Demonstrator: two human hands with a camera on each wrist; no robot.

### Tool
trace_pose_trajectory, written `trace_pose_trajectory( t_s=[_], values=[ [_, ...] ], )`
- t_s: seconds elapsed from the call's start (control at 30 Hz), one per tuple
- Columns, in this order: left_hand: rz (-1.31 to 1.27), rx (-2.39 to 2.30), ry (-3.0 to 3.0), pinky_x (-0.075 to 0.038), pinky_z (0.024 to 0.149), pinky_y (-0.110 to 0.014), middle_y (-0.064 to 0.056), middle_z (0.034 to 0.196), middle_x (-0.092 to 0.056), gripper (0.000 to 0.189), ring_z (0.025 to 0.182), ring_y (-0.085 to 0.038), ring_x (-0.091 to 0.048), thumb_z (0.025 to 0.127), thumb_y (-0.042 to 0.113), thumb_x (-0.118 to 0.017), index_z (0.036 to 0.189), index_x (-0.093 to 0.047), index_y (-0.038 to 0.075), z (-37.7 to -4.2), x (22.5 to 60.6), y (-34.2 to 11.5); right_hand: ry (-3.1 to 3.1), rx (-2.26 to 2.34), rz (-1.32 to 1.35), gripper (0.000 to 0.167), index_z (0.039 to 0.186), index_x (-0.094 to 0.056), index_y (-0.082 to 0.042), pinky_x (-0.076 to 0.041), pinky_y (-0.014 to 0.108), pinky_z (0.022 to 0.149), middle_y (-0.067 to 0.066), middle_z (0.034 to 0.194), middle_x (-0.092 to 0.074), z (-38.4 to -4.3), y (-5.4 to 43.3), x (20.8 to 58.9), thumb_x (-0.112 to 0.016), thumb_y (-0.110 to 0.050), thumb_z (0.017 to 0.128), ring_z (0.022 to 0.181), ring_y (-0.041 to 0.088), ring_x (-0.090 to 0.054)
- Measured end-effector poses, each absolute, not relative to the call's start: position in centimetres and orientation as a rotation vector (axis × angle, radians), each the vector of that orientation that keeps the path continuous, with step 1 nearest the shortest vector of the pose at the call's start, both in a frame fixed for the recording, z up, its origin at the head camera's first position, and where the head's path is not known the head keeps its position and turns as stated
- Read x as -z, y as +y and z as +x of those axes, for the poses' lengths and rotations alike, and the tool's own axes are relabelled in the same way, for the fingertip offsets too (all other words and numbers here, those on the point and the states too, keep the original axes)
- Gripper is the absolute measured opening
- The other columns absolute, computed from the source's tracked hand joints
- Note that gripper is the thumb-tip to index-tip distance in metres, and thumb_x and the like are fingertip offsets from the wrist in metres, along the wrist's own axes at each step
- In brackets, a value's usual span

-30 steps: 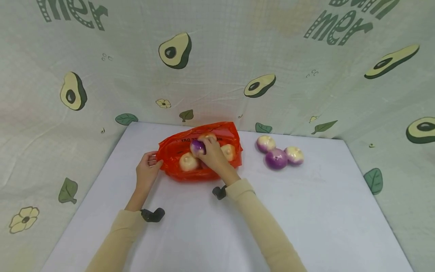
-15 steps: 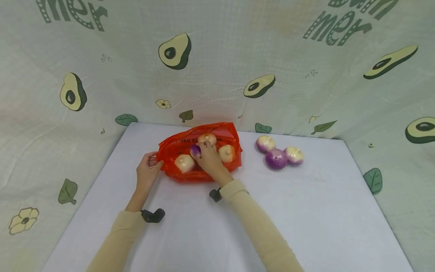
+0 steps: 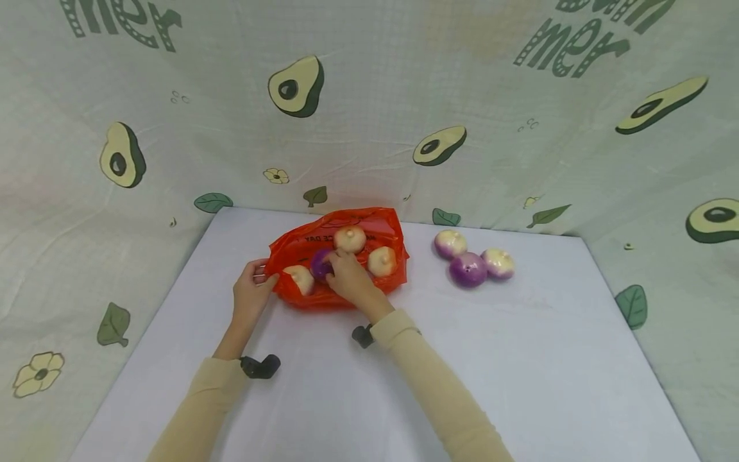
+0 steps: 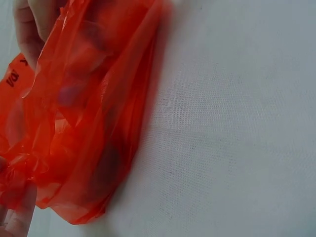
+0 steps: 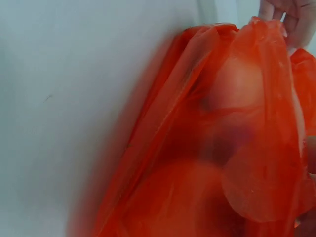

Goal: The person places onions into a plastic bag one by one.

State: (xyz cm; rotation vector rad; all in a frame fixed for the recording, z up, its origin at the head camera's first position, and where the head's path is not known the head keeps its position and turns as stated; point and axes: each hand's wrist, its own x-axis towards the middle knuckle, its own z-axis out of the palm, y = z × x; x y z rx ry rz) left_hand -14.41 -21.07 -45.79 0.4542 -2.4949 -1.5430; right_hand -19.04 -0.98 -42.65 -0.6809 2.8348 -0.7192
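Backdrop cloth (image 3: 358,77): pale, printed with avocados, leaves and flowers. Green dotted lettering reads "mer" at upper left and again at upper right; the line above the right-hand "mer" is cut by the frame edge.

Worktop (image 3: 519,359): white, meeting the cloth at its rear edge.

Plastic bag (image 3: 312,301): red, thin-walled, at the rear of the worktop, left of centre, mouth open. Black print on the inner rear wall is partly legible as "CE DAY"; the remaining characters are too small or covered. Contents visible: four onion-like bulbs, three cream side up and one purple.

Hands: the left hand (image 3: 253,285) pinches the bag's rim at its left end. The right hand (image 3: 353,279) reaches into the mouth, fingers curled onto the purple bulb (image 3: 320,265) and grasping it.

Bulbs in bag: one cream bulb (image 3: 349,239) at the rear, a second (image 3: 382,262) to the right, a third (image 3: 301,280) at front left beside the purple one.

Bulbs outside: three, clustered on the worktop right of the bag: a purple unit (image 3: 468,270) in front, two purple-and-cream units (image 3: 450,244) (image 3: 498,264) behind and to its right.
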Motion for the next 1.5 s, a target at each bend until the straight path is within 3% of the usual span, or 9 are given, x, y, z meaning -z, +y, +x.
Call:
trace_pose_trajectory(
  t_s=[0.23,0.4,0.5,0.67,0.9,1.23,1.5],
  values=[
    [0.451,1.510,-2.530,-0.040,0.063,-0.003,-0.016,0.116,-0.056,0.040,0.097,-0.026,-0.054,0.091,0.015,-0.056,0.129,-0.048,0.007,-14.4,45.6,-21.1,2.813,0.611,-0.788,0.035,0.123,-0.056,-0.008,-0.045,0.033,0.098,0.006,0.124,-0.058,-18.6,-1.3,42.3,-0.058,-0.019,0.090,0.111,0.023,-0.053],
    [0.445,1.494,-2.539,-0.040,0.063,-0.004,-0.017,0.116,-0.056,0.040,0.098,-0.027,-0.055,0.090,0.015,-0.057,0.128,-0.049,0.006,-14.4,45.5,-21.1,2.803,0.524,-0.758,0.048,0.138,-0.044,-0.011,-0.031,0.047,0.109,0.006,0.142,-0.045,-18.8,-1.3,42.6,-0.053,-0.029,0.094,0.126,0.031,-0.044],
    [0.445,1.501,-2.545,-0.041,0.063,-0.004,-0.017,0.117,-0.056,0.040,0.098,-0.027,-0.055,0.090,0.015,-0.057,0.129,-0.048,0.007,-14.3,45.5,-21.1,2.797,0.537,-0.751,0.051,0.141,-0.040,-0.012,-0.025,0.049,0.111,0.005,0.147,-0.039,-19.1,-0.9,42.7,-0.051,-0.032,0.094,0.134,0.028,-0.037],
    [0.457,1.514,-2.545,-0.044,0.063,-0.005,-0.017,0.118,-0.055,0.041,0.100,-0.027,-0.055,0.091,0.015,-0.056,0.130,-0.048,0.007,-13.9,45.4,-21.3,2.789,0.696,-0.773,0.046,0.134,-0.046,-0.008,-0.034,0.038,0.108,0.008,0.138,-0.048,-19.2,0.3,42.0,-0.054,-0.026,0.093,0.128,0.023,-0.044],
    [0.467,1.512,-2.544,-0.045,0.063,-0.006,-0.017,0.119,-0.056,0.040,0.101,-0.027,-0.055,0.091,0.015,-0.056,0.129,-0.048,0.007,-13.9,45.3,-21.4,2.772,1.003,-0.696,0.036,0.126,-0.055,-0.009,-0.045,0.036,0.099,0.006,0.125,-0.059,-18.7,3.4,40.0,-0.056,-0.021,0.092,0.115,0.022,-0.054],
    [0.453,1.516,-2.544,-0.044,0.064,-0.005,-0.017,0.119,-0.055,0.041,0.101,-0.028,-0.055,0.091,0.016,-0.056,0.130,-0.047,0.006,-13.9,45.2,-21.3,2.858,1.200,-0.627,0.026,0.116,-0.061,-0.008,-0.043,0.041,0.099,0.007,0.115,-0.063,-17.9,9.0,38.0,-0.055,-0.017,0.092,0.110,0.025,-0.056],
    [0.447,1.527,-2.530,-0.042,0.063,-0.004,-0.017,0.118,-0.056,0.040,0.101,-0.028,-0.055,0.091,0.016,-0.056,0.129,-0.048,0.006,-13.9,45.1,-21.3,2.909,1.203,-0.444,0.029,0.118,-0.059,-0.009,-0.044,0.045,0.097,0.008,0.118,-0.061,-17.9,13.1,38.3,-0.055,-0.019,0.091,0.110,0.027,-0.053]
  ],
)
